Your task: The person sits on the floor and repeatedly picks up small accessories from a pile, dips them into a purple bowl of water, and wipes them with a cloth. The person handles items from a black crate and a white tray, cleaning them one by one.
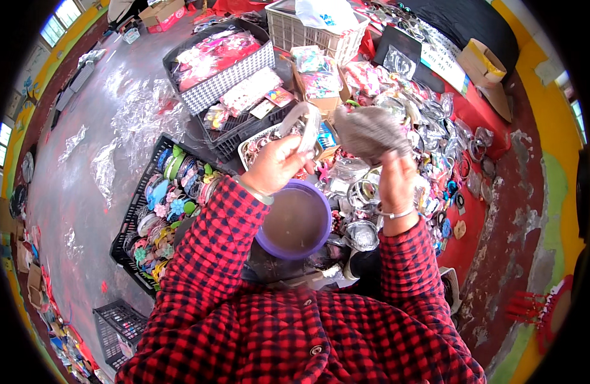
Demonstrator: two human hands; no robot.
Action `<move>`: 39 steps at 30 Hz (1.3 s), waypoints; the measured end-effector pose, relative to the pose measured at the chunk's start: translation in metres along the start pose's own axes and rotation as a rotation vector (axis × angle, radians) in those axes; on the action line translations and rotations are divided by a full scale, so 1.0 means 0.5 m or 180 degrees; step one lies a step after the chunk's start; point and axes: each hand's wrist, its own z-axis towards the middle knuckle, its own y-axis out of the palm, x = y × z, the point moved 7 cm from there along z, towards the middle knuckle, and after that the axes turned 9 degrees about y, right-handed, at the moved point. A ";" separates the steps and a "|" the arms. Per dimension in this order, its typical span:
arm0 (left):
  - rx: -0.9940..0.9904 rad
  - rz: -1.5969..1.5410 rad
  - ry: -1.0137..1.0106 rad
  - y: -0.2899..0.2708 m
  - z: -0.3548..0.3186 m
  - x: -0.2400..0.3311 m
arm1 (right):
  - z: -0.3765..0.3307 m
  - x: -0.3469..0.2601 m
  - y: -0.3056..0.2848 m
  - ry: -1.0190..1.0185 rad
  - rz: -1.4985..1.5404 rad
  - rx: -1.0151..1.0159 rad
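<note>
My left hand (273, 165) is closed round a pale, curved band (306, 120), whitish and shiny, possibly a headband. A grey-brown cloth (373, 133), smeared by motion, is pinched in the fingers of my right hand (397, 184). Band and cloth are held apart at about the same height. Below and between my hands stands a round purple basin (328, 224) holding murky, greyish-brown water (295, 221). Just beyond the basin, a small white basket (245, 153) of little items is partly hidden by my left hand.
A black crate (133, 214) of colourful flower headbands stands left. Stacked patterned crates (228, 75) and a beige crate (317, 38) are at the back. Plastic-wrapped hair accessories (429, 137) heap up on the right. Loose clear plastic (141, 105) litters the grey floor. A smaller black crate (116, 326) sits lower left.
</note>
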 end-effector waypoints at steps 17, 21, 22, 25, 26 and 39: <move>-0.0619 -0.0329 0.0243 0.115 -0.020 0.026 | -0.006 0.077 0.044 0.0888 -0.0143 -0.0392; 0.0431 -0.0412 0.0705 0.062 -0.012 0.017 | -0.067 0.023 0.143 -0.1338 -0.2693 -0.1146; 0.0314 -0.0324 0.0484 0.066 -0.014 0.008 | -0.068 0.028 0.137 -0.1285 -0.2753 -0.0940; -0.0598 -0.0169 -0.0081 0.099 -0.026 -0.008 | -0.043 0.033 0.099 -0.1242 -0.2812 -0.0544; -0.0840 0.0029 0.0197 0.110 -0.028 0.008 | -0.027 0.033 0.081 -0.1282 -0.2781 -0.0149; 0.0369 -0.0261 0.0696 0.074 -0.015 -0.001 | -0.066 0.022 0.137 -0.1383 -0.2725 -0.0775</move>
